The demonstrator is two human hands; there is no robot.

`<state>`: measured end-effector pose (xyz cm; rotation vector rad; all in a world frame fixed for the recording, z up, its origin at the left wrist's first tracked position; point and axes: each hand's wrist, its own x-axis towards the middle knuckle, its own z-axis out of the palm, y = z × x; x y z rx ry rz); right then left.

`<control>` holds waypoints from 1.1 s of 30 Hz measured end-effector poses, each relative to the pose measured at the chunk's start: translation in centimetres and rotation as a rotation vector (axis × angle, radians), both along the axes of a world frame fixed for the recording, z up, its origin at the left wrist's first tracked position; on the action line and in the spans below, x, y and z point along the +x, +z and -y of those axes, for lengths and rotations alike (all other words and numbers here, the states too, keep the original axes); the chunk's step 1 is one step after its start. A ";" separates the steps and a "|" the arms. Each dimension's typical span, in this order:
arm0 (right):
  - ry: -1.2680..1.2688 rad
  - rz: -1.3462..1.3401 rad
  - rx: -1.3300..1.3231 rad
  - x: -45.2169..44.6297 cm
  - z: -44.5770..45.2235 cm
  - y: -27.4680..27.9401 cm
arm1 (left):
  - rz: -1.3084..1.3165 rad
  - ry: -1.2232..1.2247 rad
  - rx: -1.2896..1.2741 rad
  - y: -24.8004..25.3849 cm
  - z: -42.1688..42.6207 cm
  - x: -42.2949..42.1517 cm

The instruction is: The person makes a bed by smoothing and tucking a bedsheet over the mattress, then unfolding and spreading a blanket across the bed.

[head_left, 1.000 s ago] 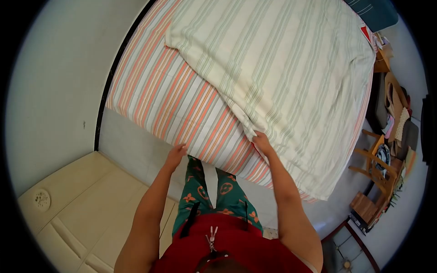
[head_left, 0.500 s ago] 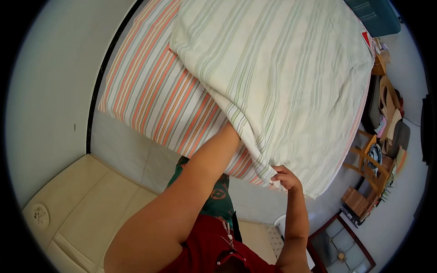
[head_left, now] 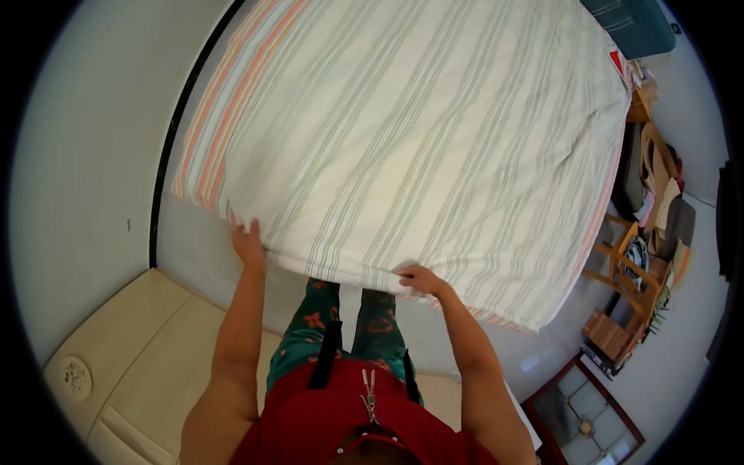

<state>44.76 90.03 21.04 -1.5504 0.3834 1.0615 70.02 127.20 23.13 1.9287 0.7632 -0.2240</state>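
Observation:
A white bed sheet (head_left: 434, 155) with green-grey stripes lies over most of the bed, its near edge drawn straight along the front. My left hand (head_left: 249, 242) grips this sheet at its near left corner, fingers partly hidden by the cloth. Farther right along the same edge, my right hand (head_left: 420, 280) pinches the hem, fingers curled round it. Beneath, an orange-and-grey striped mattress cover (head_left: 211, 139) shows as a strip on the left side and a thin line along the front right.
A wall (head_left: 85, 155) runs along the left. Behind me stands a beige padded panel (head_left: 147, 349). To the right are a wooden chair (head_left: 620, 252) heaped with cloths and a framed glass panel (head_left: 585, 422). A teal case (head_left: 639, 27) sits at the far right.
My left hand has come out from under the sheet and moved left to its corner. The folded-back sheet now covers most of the orange stripes. My right hand has shifted left along the edge.

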 end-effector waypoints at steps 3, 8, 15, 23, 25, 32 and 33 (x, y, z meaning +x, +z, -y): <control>0.618 0.026 -0.532 0.1 -3.8 -1.4 | -0.405 0.438 -0.575 -7.3 -4.4 -1.8; 0.452 0.052 -0.377 0.0 -6.2 -1.3 | -0.317 0.720 -0.864 -6.6 -1.2 1.0; 0.128 0.162 -0.505 -2.3 -4.9 -1.4 | 0.079 0.390 -0.676 -9.3 -3.7 7.6; 0.196 0.268 -0.658 -1.8 -5.5 -2.3 | 0.303 -1.765 0.068 5.6 22.6 -5.7; 0.272 0.899 -0.759 -2.6 -6.6 -4.7 | 0.410 -2.007 0.032 4.8 24.0 -8.7; 0.082 0.212 -0.460 3.5 -9.3 0.0 | 0.308 -1.197 0.470 -3.6 16.1 0.7; 0.074 0.237 -0.463 3.5 -9.6 0.0 | 0.209 -0.882 0.508 -8.3 11.6 4.5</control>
